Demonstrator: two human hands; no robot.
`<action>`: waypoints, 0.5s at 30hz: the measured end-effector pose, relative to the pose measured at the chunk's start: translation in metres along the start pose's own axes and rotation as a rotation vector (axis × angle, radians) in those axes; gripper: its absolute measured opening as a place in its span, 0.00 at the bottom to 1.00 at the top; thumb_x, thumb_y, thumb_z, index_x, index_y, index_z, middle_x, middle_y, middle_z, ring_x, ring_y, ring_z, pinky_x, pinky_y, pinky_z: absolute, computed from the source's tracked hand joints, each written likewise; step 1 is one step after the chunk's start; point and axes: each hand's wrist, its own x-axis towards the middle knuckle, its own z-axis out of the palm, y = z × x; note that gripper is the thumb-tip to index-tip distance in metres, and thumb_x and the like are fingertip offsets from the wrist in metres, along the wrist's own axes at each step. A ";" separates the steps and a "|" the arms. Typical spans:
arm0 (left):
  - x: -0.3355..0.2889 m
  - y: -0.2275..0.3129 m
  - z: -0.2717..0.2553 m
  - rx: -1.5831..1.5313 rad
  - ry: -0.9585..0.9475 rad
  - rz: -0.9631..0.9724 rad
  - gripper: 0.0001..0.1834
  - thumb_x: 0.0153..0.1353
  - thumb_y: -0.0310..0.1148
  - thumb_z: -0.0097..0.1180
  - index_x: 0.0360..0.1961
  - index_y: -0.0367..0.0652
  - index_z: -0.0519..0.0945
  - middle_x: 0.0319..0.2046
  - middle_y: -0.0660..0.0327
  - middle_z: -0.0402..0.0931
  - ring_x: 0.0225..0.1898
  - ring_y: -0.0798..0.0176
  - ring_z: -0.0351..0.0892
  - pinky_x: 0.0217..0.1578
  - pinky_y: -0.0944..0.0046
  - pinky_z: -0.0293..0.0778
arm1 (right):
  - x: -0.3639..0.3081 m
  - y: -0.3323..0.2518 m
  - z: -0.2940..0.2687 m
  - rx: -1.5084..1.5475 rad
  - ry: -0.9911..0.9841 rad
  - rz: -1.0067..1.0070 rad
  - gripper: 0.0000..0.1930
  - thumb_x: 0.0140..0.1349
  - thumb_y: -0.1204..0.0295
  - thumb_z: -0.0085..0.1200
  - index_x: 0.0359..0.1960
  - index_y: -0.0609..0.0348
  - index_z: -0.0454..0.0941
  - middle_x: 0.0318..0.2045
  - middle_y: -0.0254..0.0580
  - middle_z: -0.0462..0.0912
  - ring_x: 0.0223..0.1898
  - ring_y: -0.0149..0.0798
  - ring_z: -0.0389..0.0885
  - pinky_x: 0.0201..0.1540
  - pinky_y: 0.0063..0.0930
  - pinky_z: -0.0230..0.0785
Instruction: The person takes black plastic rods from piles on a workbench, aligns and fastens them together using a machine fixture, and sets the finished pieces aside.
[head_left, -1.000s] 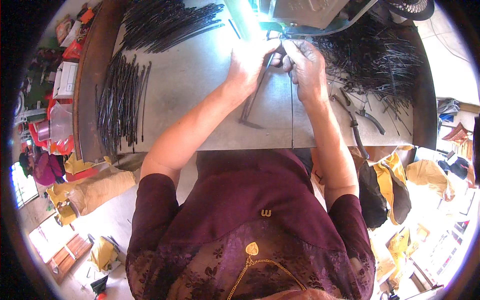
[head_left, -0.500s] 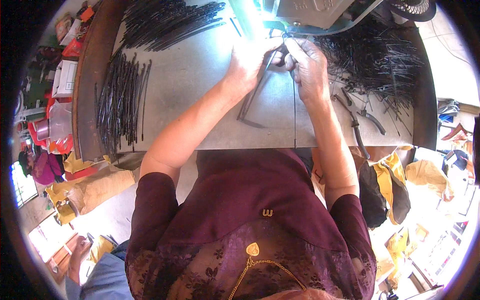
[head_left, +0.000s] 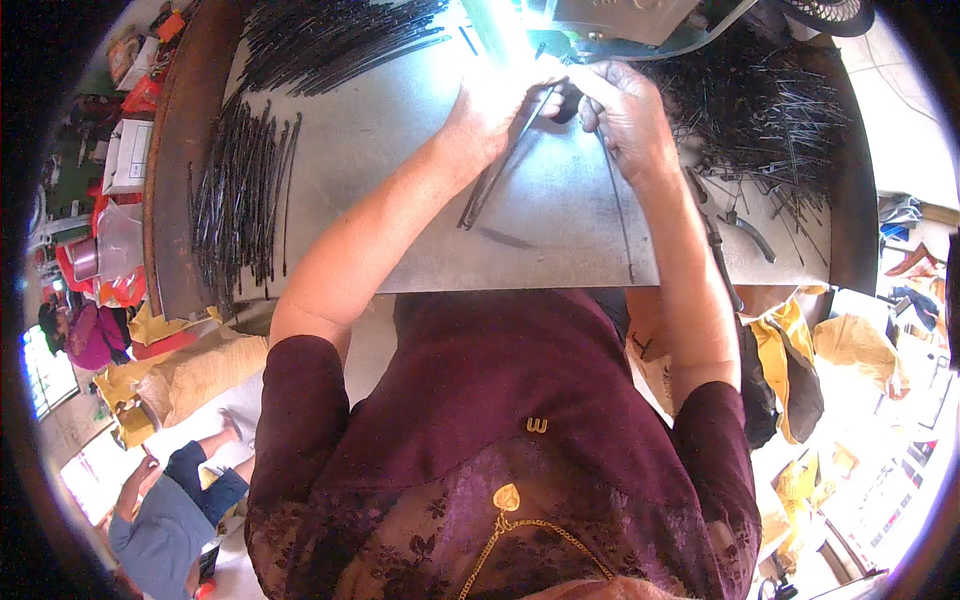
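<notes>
Worktable (head_left: 380,135): bare centre | right fingers (head_left: 600,88): rod (head_left: 617,200), tip near front edge

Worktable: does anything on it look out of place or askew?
Yes, mildly. On the worktable, the heap of dark rods at right is tangled, unlike the aligned bundle at left. The pliers look awkwardly placed: one handle juts past the front edge, so they might get knocked off.
</notes>
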 end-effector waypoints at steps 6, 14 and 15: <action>-0.026 0.011 0.016 0.273 0.042 -0.046 0.09 0.59 0.29 0.55 0.30 0.33 0.83 0.26 0.57 0.81 0.27 0.70 0.79 0.30 0.70 0.75 | -0.026 0.004 0.007 0.084 0.010 0.089 0.12 0.64 0.62 0.51 0.37 0.59 0.77 0.19 0.30 0.76 0.14 0.20 0.63 0.14 0.15 0.50; -0.018 0.004 0.016 0.131 -0.035 -0.052 0.09 0.57 0.30 0.59 0.34 0.33 0.81 0.28 0.59 0.81 0.29 0.69 0.80 0.30 0.72 0.75 | -0.031 0.011 0.008 0.202 0.029 0.048 0.09 0.66 0.66 0.49 0.39 0.59 0.75 0.26 0.31 0.77 0.16 0.19 0.64 0.13 0.11 0.48; -0.018 0.002 0.016 0.139 -0.014 -0.020 0.09 0.57 0.30 0.59 0.35 0.33 0.81 0.28 0.59 0.81 0.29 0.69 0.80 0.30 0.72 0.75 | -0.032 0.009 0.009 0.203 0.029 0.048 0.09 0.66 0.66 0.49 0.39 0.59 0.75 0.26 0.31 0.77 0.16 0.19 0.64 0.13 0.11 0.48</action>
